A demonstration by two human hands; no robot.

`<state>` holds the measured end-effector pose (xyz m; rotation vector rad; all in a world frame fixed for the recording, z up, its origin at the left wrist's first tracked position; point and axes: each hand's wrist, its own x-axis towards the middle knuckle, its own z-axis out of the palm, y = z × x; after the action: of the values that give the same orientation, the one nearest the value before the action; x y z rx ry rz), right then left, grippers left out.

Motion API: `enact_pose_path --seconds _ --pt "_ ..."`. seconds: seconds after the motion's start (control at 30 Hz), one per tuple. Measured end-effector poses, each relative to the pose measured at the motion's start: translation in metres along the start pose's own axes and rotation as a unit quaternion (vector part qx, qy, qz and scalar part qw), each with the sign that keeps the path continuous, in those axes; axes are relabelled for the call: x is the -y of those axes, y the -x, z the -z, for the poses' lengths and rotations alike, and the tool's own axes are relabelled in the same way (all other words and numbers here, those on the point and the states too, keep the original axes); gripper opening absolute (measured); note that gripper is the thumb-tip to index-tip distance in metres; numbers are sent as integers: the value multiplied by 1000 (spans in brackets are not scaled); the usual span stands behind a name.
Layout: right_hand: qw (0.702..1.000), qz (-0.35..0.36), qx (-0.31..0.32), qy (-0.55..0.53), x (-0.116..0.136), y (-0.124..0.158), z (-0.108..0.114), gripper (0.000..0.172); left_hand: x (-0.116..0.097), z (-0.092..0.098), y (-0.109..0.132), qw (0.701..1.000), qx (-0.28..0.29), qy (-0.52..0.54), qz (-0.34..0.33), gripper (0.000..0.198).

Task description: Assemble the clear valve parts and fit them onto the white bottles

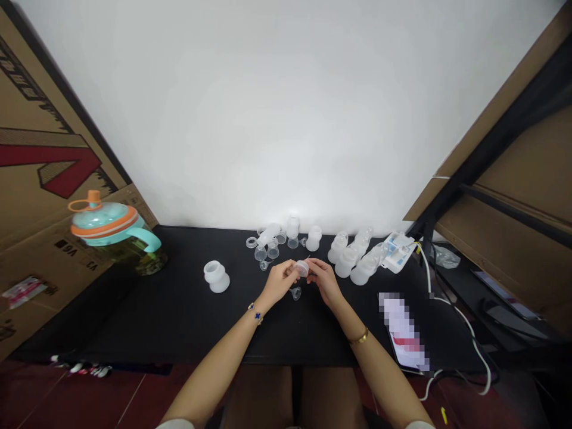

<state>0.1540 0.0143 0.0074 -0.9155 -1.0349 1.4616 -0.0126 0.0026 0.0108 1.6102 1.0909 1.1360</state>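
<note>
One cap [302, 268], head view: between the hands just above the counter [179, 313], left hand [282, 279] pinched on its left edge, right hand [324, 281] with fingers at its right edge, grip or mere touch too small to tell; round, no long axis to read. Clear cone [295, 292] just under the hands on the wearer's side, left hand nearer; white bottle [217, 277] well apart to the left, mouth up, left hand nearer again.
</note>
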Motion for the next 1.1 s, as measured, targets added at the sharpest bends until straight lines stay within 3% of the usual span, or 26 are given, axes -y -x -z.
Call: enact_pose_path --seconds 0.33,0.9,1.1 --pt "1000 -1 -13 -12 1 1 0 33 2 0 0 999 35 35 -3 35" --pt "1000 -8 3 2 -1 -1 1 32 8 1 -2 1000 11 17 -6 20" --pt "1000 -15 4 25 -2 -2 3 34 9 0 -3 998 -21 59 22 20"
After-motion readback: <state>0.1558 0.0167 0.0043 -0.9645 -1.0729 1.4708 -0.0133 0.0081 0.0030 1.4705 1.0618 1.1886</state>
